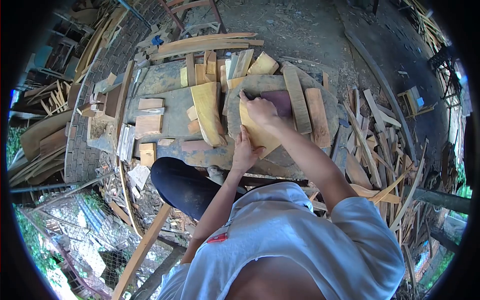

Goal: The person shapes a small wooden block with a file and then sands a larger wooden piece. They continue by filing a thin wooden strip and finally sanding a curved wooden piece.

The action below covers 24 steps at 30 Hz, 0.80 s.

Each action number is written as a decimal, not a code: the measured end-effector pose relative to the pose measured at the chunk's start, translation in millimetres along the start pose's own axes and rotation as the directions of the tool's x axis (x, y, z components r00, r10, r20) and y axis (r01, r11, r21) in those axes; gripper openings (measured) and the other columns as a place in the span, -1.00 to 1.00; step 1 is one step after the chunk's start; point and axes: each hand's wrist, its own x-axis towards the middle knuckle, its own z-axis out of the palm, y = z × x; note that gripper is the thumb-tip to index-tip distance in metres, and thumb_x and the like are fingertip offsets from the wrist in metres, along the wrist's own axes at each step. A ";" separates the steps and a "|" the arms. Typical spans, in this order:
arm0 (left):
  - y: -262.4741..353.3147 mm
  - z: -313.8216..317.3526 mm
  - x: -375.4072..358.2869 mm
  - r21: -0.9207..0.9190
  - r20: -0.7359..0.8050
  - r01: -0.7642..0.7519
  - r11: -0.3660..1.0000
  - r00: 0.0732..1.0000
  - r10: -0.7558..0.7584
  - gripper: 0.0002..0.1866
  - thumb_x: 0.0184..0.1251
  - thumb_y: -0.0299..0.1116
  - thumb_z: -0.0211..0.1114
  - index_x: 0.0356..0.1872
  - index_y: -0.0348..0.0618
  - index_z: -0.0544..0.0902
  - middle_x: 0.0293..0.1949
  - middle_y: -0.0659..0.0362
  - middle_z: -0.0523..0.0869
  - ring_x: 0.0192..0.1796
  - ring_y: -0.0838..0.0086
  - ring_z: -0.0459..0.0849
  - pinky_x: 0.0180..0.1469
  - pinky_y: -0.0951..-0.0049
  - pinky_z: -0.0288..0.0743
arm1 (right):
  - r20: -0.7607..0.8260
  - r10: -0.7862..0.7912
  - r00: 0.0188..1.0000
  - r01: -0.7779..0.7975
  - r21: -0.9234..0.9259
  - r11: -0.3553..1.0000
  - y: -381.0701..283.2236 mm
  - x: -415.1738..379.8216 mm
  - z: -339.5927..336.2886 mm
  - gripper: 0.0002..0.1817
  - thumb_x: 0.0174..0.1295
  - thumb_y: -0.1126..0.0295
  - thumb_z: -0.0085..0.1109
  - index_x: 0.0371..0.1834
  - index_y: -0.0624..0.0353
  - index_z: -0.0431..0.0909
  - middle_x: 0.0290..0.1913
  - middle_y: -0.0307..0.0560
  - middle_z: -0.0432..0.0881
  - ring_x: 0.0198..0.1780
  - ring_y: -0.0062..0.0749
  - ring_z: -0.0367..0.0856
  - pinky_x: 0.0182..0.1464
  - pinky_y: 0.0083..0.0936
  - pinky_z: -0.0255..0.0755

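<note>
A pale yellow board (261,138) lies on the worktable in front of me, partly covered by my hands. My left hand (245,152) rests along its left edge near the lower end, fingers stretched upward and thumb spread apart. Farther up, my right hand (262,111) is closed over the board, its fingers curled. A small dark tip shows by its fingers, too small to name. Beside that hand is a dark maroon sheet (278,102). A curved yellow wood piece (206,111) lies to the left. On the right are a long grey-brown plank (297,100) and a shorter brown block (318,117).
Several wood offcuts (262,64) line the far side of the worktable (175,102). More small blocks (149,125) sit at its left. Scrap strips (375,135) are heaped on the right. A wooden chair (192,12) stands beyond. My bent knee (172,175) is at the near edge.
</note>
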 end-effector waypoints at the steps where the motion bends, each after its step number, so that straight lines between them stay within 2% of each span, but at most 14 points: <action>1: 0.6 -0.8 -0.5 -0.007 0.018 0.014 1.000 1.000 -0.014 0.22 -0.02 -0.24 0.53 0.46 -0.47 -0.23 0.33 -0.29 0.25 0.31 -0.13 0.32 0.37 0.15 0.23 | 0.002 -0.011 1.000 0.011 -0.002 1.000 0.5 3.5 -0.1 -0.40 0.31 0.45 -0.15 0.47 -0.10 0.17 -0.23 0.16 0.69 -0.20 -0.04 0.74 -0.20 -0.14 0.64; 9: 0.4 1.0 -1.7 -0.023 0.012 0.019 1.000 1.000 -0.019 0.22 -0.03 -0.24 0.53 0.47 -0.43 -0.22 0.31 -0.27 0.27 0.29 -0.12 0.34 0.36 0.15 0.26 | 0.120 0.028 0.992 -0.019 -0.074 0.997 12.7 -101.8 -6.5 -0.37 0.28 0.42 -0.11 0.47 -0.15 0.15 -0.29 0.21 0.66 -0.29 0.01 0.74 -0.32 -0.21 0.65; 14: 2.3 -1.4 -3.7 -0.044 0.010 0.003 0.999 1.000 -0.002 0.20 -0.01 -0.25 0.52 0.47 -0.43 -0.21 0.24 -0.25 0.33 0.23 -0.09 0.39 0.31 0.15 0.31 | 0.020 0.003 1.000 -0.003 -0.002 1.000 1.4 -45.7 -4.7 -0.41 0.32 0.42 -0.14 0.46 -0.14 0.19 -0.28 0.17 0.67 -0.27 -0.03 0.74 -0.27 -0.18 0.64; 19: -5.8 7.6 -6.0 -0.043 -0.065 -0.064 0.997 0.996 0.061 0.18 0.00 -0.28 0.51 0.46 -0.45 -0.19 0.17 -0.23 0.34 0.13 -0.03 0.44 0.25 0.15 0.35 | -0.032 -0.050 0.998 0.048 -0.067 0.997 -2.4 -8.2 5.7 -0.43 0.34 0.40 -0.12 0.45 -0.15 0.19 -0.26 0.11 0.68 -0.25 -0.07 0.74 -0.26 -0.19 0.65; 21: -3.5 15.0 -15.2 -0.104 -0.186 -0.139 0.985 0.975 0.118 0.15 0.02 -0.34 0.49 0.47 -0.43 -0.20 0.17 -0.24 0.29 0.12 -0.03 0.41 0.24 0.18 0.35 | 0.022 -0.037 0.999 0.039 -0.069 0.997 0.3 -34.5 -2.1 -0.42 0.33 0.40 -0.11 0.46 -0.17 0.18 -0.25 0.13 0.67 -0.25 -0.06 0.74 -0.26 -0.20 0.65; 24: -18.6 33.5 -24.4 -0.105 -0.170 -0.148 0.983 0.977 0.128 0.11 0.05 -0.40 0.46 0.47 -0.42 -0.19 0.17 -0.25 0.24 0.13 -0.03 0.36 0.26 0.21 0.31 | 0.111 -0.053 0.992 0.063 -0.090 0.994 13.4 -105.9 -5.2 -0.36 0.29 0.41 -0.07 0.48 -0.24 0.15 -0.23 0.16 0.65 -0.26 -0.03 0.74 -0.27 -0.22 0.66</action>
